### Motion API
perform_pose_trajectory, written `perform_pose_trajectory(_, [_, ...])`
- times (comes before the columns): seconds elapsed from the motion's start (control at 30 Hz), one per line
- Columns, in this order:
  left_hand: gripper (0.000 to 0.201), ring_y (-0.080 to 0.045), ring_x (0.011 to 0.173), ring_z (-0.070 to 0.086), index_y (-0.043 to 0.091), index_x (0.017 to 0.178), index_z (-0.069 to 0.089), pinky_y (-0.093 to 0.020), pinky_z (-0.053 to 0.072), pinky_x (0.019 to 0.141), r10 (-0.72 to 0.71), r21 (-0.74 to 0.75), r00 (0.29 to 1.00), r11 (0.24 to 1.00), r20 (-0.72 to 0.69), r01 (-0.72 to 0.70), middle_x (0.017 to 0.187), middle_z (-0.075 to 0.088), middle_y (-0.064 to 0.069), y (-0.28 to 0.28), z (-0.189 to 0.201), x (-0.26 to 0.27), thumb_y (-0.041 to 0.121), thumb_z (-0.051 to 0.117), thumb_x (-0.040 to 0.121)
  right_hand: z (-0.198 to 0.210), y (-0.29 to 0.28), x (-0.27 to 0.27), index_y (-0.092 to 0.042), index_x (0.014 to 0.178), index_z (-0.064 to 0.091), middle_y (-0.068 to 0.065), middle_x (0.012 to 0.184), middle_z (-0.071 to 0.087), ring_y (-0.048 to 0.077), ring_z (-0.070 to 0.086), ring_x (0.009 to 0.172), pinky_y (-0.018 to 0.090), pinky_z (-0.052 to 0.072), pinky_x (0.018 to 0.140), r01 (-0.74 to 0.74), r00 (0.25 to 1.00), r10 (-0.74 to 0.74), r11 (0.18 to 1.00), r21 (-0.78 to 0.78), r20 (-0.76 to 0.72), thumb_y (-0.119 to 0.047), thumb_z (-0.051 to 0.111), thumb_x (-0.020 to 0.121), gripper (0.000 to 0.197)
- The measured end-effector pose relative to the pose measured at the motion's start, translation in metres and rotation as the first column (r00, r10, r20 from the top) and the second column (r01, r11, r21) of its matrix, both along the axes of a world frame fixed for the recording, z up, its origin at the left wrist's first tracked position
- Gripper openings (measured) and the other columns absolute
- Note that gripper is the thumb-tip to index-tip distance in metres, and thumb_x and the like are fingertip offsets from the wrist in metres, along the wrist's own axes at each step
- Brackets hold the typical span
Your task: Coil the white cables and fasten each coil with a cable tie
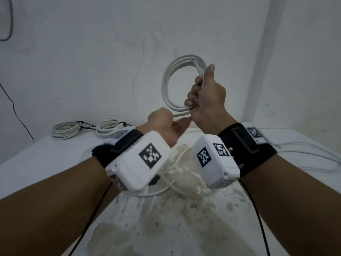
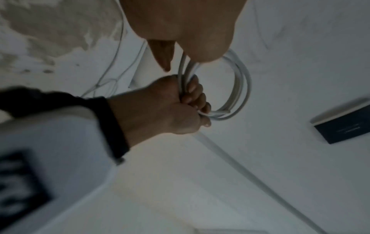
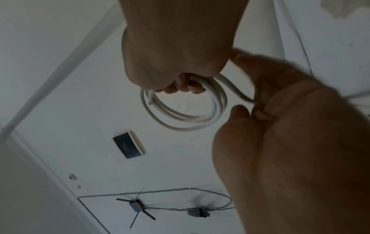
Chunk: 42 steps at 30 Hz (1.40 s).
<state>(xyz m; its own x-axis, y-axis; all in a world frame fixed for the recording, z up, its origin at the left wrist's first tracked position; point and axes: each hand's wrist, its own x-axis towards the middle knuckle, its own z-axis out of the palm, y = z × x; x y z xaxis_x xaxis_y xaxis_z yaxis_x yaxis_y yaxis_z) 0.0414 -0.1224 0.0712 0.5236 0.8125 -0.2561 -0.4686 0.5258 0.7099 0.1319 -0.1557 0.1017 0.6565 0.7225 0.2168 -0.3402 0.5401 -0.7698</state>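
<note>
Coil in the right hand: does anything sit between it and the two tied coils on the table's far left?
Nothing visible does. The right hand holds the coil in the air; the left hand pinches its loose strand just below. The table toward the tied coils shows bare.

No legible text, only coded markers [image 1: 150, 155]

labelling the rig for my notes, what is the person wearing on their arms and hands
Both hands are bare, with no sleeves. Each wrist carries a black strap holding a white box-shaped camera housing printed with black square coded markers. Thin black cables trail from the wrists.
</note>
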Motion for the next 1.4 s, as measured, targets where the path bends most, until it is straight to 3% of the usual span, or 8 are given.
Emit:
perform_pose_trajectory(0.17, [0.025, -0.032, 0.087, 0.062, 0.001, 0.082, 0.043, -0.048, 0.053, 0.094, 0.16, 0.014, 0.986, 0.987, 0.041, -0.161, 0.088, 0.052, -0.016, -0.002, 0.016, -0.002, -0.005, 0.029, 0.102, -0.002, -0.012, 0.015, -0.016, 0.069, 0.048, -0.003, 0.048, 0.035, 0.013, 0.028, 0.038, 0.023, 0.03, 0.042, 0.089, 0.996, -0.088, 0.995, -0.053, 0.034, -0.052, 0.043, 0.101, 0.049])
perform_pose_trajectory(0.4, [0.018, -0.014, 0.045, 0.058, 0.003, 0.096, 0.057, -0.025, 0.056, 0.049, 0.283, 0.383, 0.925, 0.908, -0.253, -0.173, 0.079, 0.055, -0.008, 0.006, 0.019, 0.008, 0.005, 0.04, 0.101, -0.012, -0.019, 0.026, -0.016, 0.07, 0.049, -0.004, 0.049, 0.034, 0.012, 0.026, 0.039, 0.023, 0.028, 0.043, 0.072, 0.997, -0.072, 0.994, -0.08, -0.001, -0.053, 0.045, 0.1, 0.049])
perform_pose_trajectory(0.6, [0.043, -0.016, 0.055, 0.043, 0.014, 0.06, 0.043, -0.031, 0.04, 0.054, 0.629, 0.927, 0.705, 0.358, -0.329, 0.113, 0.058, 0.044, 0.0, 0.021, 0.022, 0.004, 0.019, 0.042, 0.104, -0.024, -0.018, 0.024, -0.017, 0.068, 0.047, -0.004, 0.052, 0.027, 0.012, 0.02, 0.041, 0.023, 0.023, 0.041, -0.076, 0.988, 0.072, 0.997, -0.026, -0.137, -0.054, 0.045, 0.1, 0.049])
perform_pose_trajectory(0.7, [0.039, -0.014, 0.058, 0.043, 0.012, 0.067, 0.048, -0.026, 0.035, 0.057, 0.612, 0.928, 0.708, 0.325, -0.353, 0.182, 0.064, 0.048, 0.001, 0.028, 0.02, 0.001, 0.018, 0.04, 0.105, -0.026, -0.018, 0.023, -0.017, 0.068, 0.046, -0.005, 0.051, 0.025, 0.012, 0.019, 0.041, 0.023, 0.023, 0.041, -0.095, 0.984, 0.091, 0.995, -0.013, -0.152, -0.055, 0.044, 0.1, 0.05])
perform_pose_trajectory(0.9, [0.033, -0.015, 0.071, 0.059, 0.023, 0.103, 0.065, -0.031, 0.056, 0.072, 0.402, 0.865, 0.862, 0.496, -0.308, 0.078, 0.096, 0.07, -0.003, 0.02, 0.034, 0.002, 0.028, 0.033, 0.107, -0.027, -0.018, 0.012, -0.017, 0.068, 0.046, -0.005, 0.047, 0.029, 0.012, 0.023, 0.037, 0.021, 0.025, 0.039, -0.032, 0.999, 0.032, 0.99, -0.14, -0.003, -0.053, 0.043, 0.101, 0.048])
perform_pose_trajectory(1.07, [0.039, -0.013, 0.057, 0.049, 0.022, 0.087, 0.061, -0.033, 0.042, 0.065, 0.516, 0.924, 0.781, 0.325, -0.353, 0.202, 0.082, 0.069, 0.0, 0.031, 0.044, -0.003, 0.036, 0.032, 0.107, -0.031, -0.012, -0.003, -0.017, 0.068, 0.046, -0.006, 0.046, 0.031, 0.011, 0.024, 0.038, 0.022, 0.025, 0.041, -0.078, 0.988, 0.107, 0.967, -0.242, 0.108, -0.052, 0.043, 0.101, 0.048])
perform_pose_trajectory(1.23, [0.036, -0.017, 0.057, 0.044, 0.019, 0.124, 0.062, -0.028, 0.043, 0.048, 0.371, 0.843, 0.757, 0.253, -0.538, 0.475, 0.08, 0.064, -0.005, 0.041, 0.055, -0.027, 0.034, 0.034, 0.107, -0.034, -0.013, -0.008, -0.017, 0.069, 0.046, -0.005, 0.048, 0.029, 0.012, 0.023, 0.04, 0.023, 0.024, 0.042, -0.153, 0.958, 0.219, 0.936, -0.317, 0.186, -0.052, 0.043, 0.102, 0.048])
perform_pose_trajectory(1.4, [0.041, -0.016, 0.051, 0.048, 0.005, 0.103, 0.069, -0.031, 0.05, 0.048, 0.343, 0.787, 0.714, 0.162, -0.61, 0.595, 0.07, 0.065, -0.001, 0.043, 0.062, -0.043, 0.03, 0.037, 0.106, -0.035, -0.009, -0.013, -0.017, 0.068, 0.045, -0.005, 0.049, 0.027, 0.012, 0.022, 0.04, 0.023, 0.024, 0.041, -0.182, 0.944, 0.261, 0.923, -0.339, 0.202, -0.051, 0.044, 0.101, 0.048])
